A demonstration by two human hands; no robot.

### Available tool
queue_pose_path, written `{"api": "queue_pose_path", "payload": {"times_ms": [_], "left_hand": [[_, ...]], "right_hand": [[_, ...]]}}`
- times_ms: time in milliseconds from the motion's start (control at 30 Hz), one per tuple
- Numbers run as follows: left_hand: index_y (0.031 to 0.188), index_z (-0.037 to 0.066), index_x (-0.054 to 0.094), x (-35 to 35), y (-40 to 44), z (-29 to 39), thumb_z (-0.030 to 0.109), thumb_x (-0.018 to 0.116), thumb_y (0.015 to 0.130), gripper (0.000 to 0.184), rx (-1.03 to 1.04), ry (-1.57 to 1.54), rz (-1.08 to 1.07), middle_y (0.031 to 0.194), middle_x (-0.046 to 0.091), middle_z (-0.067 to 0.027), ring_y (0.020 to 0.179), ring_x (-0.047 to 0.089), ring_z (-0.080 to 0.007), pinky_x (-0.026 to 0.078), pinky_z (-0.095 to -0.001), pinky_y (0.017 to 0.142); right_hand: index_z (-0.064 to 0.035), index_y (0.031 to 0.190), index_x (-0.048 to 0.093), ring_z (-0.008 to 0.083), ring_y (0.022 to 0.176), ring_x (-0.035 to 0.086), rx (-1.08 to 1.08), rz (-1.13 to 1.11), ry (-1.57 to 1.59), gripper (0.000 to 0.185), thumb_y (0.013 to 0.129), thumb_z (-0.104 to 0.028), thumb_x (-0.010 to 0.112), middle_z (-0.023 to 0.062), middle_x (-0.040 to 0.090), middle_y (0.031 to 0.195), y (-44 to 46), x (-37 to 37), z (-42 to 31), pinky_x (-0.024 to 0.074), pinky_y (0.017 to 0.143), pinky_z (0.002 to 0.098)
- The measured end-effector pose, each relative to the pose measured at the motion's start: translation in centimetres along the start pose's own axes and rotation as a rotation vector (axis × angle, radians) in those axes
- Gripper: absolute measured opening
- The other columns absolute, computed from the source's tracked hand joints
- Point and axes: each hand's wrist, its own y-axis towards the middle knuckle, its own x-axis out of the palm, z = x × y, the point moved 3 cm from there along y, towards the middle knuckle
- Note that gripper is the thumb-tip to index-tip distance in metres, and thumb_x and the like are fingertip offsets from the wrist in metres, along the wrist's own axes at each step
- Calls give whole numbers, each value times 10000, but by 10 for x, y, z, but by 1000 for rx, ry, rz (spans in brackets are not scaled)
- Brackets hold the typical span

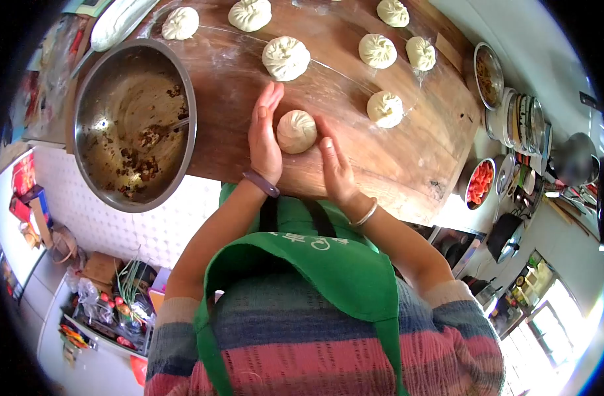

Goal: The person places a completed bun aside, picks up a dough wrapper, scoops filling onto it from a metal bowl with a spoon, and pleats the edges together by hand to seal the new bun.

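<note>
A pleated, round dough bun (296,132) sits on the wooden table between my two hands. My left hand (266,135) stands on edge at the bun's left side, fingers stretched out and palm facing it. On the bun's right is my right hand (338,165), also with straight fingers, their tips close to the dough. Whether either palm presses on it I cannot tell. Just beyond my left fingertips lies another pleated bun (286,58). Farther right on the wood is one more bun (385,109). Dark bangle on my left wrist, silvery one on my right.
A large steel bowl (84,125) with filling remnants and a utensil stands at the table's left. Several more buns lie across the floured table (242,165). At the right are a bowl of red pieces (480,183) and a bowl of shredded food (489,76).
</note>
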Motion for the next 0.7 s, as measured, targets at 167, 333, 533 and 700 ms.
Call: {"api": "queue_pose_path", "payload": {"times_ms": [167,333,533,700], "left_hand": [[1419,-5,313,1,-29,-2,422,266,1009,594,22,133,28,1394,438,-178,1309,383,-240,250,-360,1110],[1412,-5,323,-21,-21,9,321,345,1005,521,12,34,63,1412,409,-171,1297,395,-238,271,-361,1103],[1343,-32,411,-93,-70,26,186,431,973,430,-114,20,112,1346,472,-161,1243,463,-246,362,-378,1052],[1252,-2,491,-178,-139,29,238,483,954,383,-314,-333,346,1237,551,-162,1132,548,-300,446,-416,974]], "right_hand": [[32,1406,342,266,1336,358,-119,-70,-287,449,1006,-164,400,182,403,1425,21,5,-2,265,1107,359],[30,1391,348,302,1272,417,-77,-63,-250,591,888,-132,613,175,432,1371,18,19,0,335,1069,398],[-238,1353,448,337,1193,430,-288,-343,-1371,774,668,-334,795,109,400,1355,39,59,-46,421,949,472],[-204,1176,568,306,1204,413,-222,-409,-1536,583,658,-339,797,84,445,1293,42,66,-36,420,929,478]]}}
